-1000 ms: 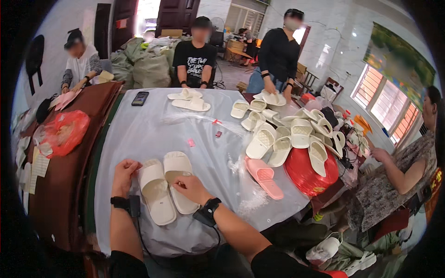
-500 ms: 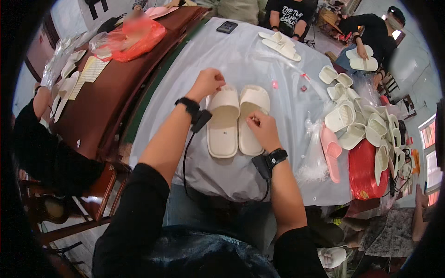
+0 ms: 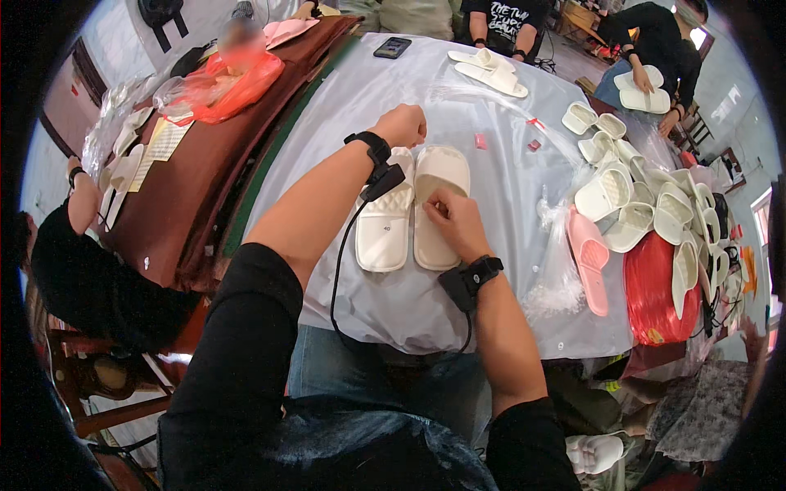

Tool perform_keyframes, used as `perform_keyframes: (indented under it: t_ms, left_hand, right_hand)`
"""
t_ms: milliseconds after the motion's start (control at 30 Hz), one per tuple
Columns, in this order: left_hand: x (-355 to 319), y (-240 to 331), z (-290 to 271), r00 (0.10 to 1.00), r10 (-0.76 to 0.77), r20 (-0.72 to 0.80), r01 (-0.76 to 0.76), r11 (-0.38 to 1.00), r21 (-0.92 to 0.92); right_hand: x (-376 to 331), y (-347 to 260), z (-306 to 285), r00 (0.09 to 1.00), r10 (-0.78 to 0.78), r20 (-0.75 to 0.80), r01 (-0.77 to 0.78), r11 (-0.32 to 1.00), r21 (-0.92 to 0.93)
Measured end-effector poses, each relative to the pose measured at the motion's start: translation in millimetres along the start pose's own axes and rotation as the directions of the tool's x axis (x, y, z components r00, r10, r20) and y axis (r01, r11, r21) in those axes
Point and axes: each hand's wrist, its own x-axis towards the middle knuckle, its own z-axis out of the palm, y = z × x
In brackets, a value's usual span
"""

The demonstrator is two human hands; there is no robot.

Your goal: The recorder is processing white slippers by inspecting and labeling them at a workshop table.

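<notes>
1. Your left hand [image 3: 399, 125] is curled into a loose fist. It rests on the top end of the left slipper [image 3: 385, 221]. You cannot tell if the fingers pinch anything.
2. Your right hand [image 3: 453, 222] lies on the right slipper [image 3: 438, 176], near its middle. The fingertips [image 3: 432, 204] are bent down and press together on the slipper's inner edge.
3. The two cream slippers lie side by side and touch. They point away from you, just past your fingers.
4. They sit on a grey table cover [image 3: 508, 180]. Its near edge is just behind your right wrist.
5. To the right of your right hand lies a pink slipper [image 3: 591, 260], a little apart. Past it is a pile of cream slippers [image 3: 647, 204].
6. Beyond your left fist the cover is bare up to a dark phone [image 3: 393, 47], far off.
7. Left of your left arm is a brown table [image 3: 196, 188].
</notes>
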Motion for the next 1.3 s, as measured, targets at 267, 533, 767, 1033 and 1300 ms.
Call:
perform_keyframes:
  t_ms: [267,533,767,1033,1300]
  left_hand:
    - [32,-38,34,0.981,0.195,0.013,-0.189,0.932,0.308]
    - [11,-28,21,0.989,-0.103,0.102,0.126,0.96,-0.25]
    - [-19,-28,11,0.989,-0.128,-0.076,0.067,0.836,-0.544]
    - [-65,-28,20,0.926,-0.291,-0.242,-0.058,0.523,-0.85]
    - [-88,-5,25,0.886,-0.372,-0.276,-0.129,0.375,-0.918]
  right_hand:
    - [2,18,14,1.0,-0.019,0.019,0.021,0.995,-0.102]
    - [0,6,5,0.999,-0.035,-0.011,0.035,0.999,0.019]
    - [-1,14,0,0.998,-0.064,0.006,0.064,0.997,0.052]
    - [2,-18,-17,0.973,-0.217,-0.079,0.211,0.974,-0.081]
    - [52,-16,-35,0.938,-0.207,-0.277,0.17,0.973,-0.154]
